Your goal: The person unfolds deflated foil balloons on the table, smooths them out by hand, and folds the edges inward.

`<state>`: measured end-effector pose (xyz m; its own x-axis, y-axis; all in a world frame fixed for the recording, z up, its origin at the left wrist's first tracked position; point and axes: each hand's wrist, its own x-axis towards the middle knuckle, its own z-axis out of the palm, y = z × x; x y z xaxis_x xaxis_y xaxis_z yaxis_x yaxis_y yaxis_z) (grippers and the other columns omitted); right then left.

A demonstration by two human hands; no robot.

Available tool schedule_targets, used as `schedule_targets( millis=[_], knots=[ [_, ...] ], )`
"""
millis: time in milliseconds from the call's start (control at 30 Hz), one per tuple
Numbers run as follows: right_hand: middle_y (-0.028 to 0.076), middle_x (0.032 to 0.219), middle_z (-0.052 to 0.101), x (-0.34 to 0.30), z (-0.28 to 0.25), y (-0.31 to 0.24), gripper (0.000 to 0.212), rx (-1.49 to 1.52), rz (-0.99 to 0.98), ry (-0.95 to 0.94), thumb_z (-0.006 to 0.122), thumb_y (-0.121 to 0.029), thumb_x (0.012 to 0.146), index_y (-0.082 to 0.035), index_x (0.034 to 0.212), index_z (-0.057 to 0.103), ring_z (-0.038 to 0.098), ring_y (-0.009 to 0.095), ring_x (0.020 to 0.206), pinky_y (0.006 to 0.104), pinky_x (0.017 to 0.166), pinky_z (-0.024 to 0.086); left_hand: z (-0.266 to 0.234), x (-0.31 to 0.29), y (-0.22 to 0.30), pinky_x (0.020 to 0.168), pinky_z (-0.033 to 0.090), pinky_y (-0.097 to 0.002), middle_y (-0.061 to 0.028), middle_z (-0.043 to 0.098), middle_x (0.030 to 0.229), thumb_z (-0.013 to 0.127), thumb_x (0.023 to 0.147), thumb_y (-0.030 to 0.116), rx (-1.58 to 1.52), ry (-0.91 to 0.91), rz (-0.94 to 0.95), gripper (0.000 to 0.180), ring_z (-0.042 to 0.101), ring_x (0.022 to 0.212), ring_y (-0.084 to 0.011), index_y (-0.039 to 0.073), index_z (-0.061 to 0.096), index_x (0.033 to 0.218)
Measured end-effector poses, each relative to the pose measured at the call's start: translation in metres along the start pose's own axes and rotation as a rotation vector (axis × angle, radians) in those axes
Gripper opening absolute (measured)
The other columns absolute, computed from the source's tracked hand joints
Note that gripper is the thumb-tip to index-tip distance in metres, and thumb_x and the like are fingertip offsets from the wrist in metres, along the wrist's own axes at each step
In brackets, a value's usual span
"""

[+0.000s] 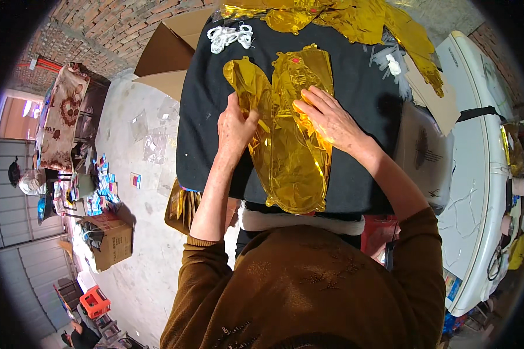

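Observation:
A flat, uninflated gold foil balloon (294,174) lies lengthwise in front of me on a black cloth-covered table (361,168). Its upper part spreads into two lobes, with small tabs along the edges. My left hand (236,131) is closed on the balloon's left edge, thumb and fingers pinching the foil. On the right side, my right hand (336,122) rests with its fingers stretched out flat over the foil. More gold foil balloons (355,20) are heaped along the far edge of the table.
White string (230,38) lies bundled at the far left. Clear thin strips (387,61) lie at the far right, near a cardboard piece (431,96). Beside the table stand an open cardboard box (167,52), a box of folded gold foil (182,210) and a white appliance (468,174).

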<state>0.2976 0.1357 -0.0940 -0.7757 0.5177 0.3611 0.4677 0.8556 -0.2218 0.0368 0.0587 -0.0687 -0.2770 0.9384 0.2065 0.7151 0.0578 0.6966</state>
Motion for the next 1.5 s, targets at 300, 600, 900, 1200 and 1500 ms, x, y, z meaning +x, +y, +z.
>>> schedule_targets(
  millis=[300,600,900,1200,1500],
  knots=[
    [0.018,0.151,0.046,0.002,0.002,0.004,0.049,-0.019,-0.011,-0.008,0.059,-0.007,0.094,-0.009,0.143,0.054,0.037,0.036,0.146,0.0474,0.119,0.035,0.01,0.006,0.034,0.074,0.055,-0.0458,-0.0168,0.068,0.086,0.067,0.084,0.005,0.151,0.042,0.349,0.043,0.069,0.081,-0.035,0.005,0.059,0.126],
    [0.021,0.144,0.049,0.003,-0.002,0.004,0.035,-0.023,0.016,-0.026,0.06,-0.011,0.094,-0.002,0.128,0.058,0.04,0.041,0.143,0.0493,0.119,0.034,0.05,0.011,0.04,0.072,0.052,-0.0372,-0.0105,0.066,0.081,0.069,0.076,0.001,0.303,0.041,0.657,0.046,0.066,0.079,-0.0274,-0.003,0.06,0.121],
    [0.021,0.135,0.053,0.004,0.002,0.007,0.028,-0.006,0.0,-0.013,0.061,-0.01,0.094,0.0,0.12,0.059,0.043,0.042,0.138,0.051,0.118,0.035,0.069,0.009,0.042,0.073,0.051,-0.0395,-0.0133,0.066,0.081,0.068,0.08,0.004,0.205,0.012,0.629,0.042,0.065,0.079,-0.029,-0.004,0.06,0.12],
    [0.02,0.138,0.051,0.007,-0.002,0.011,0.029,0.0,0.032,-0.094,0.062,-0.012,0.093,-0.001,0.12,0.059,0.04,0.04,0.141,0.0502,0.12,0.033,0.058,0.014,0.038,0.086,0.051,-0.0461,-0.0229,0.065,0.091,0.058,0.091,0.013,-0.142,-0.109,0.545,0.04,0.064,0.09,-0.0378,-0.002,0.056,0.128],
    [0.019,0.14,0.05,0.007,0.004,0.01,0.028,-0.001,-0.001,-0.058,0.058,-0.011,0.094,-0.001,0.121,0.059,0.038,0.039,0.143,0.0494,0.121,0.031,0.051,0.035,0.022,0.094,0.049,-0.0448,-0.0172,0.062,0.107,0.056,0.087,-0.01,-0.114,-0.016,0.644,0.033,0.059,0.106,-0.0383,0.001,0.059,0.118]
  ],
)
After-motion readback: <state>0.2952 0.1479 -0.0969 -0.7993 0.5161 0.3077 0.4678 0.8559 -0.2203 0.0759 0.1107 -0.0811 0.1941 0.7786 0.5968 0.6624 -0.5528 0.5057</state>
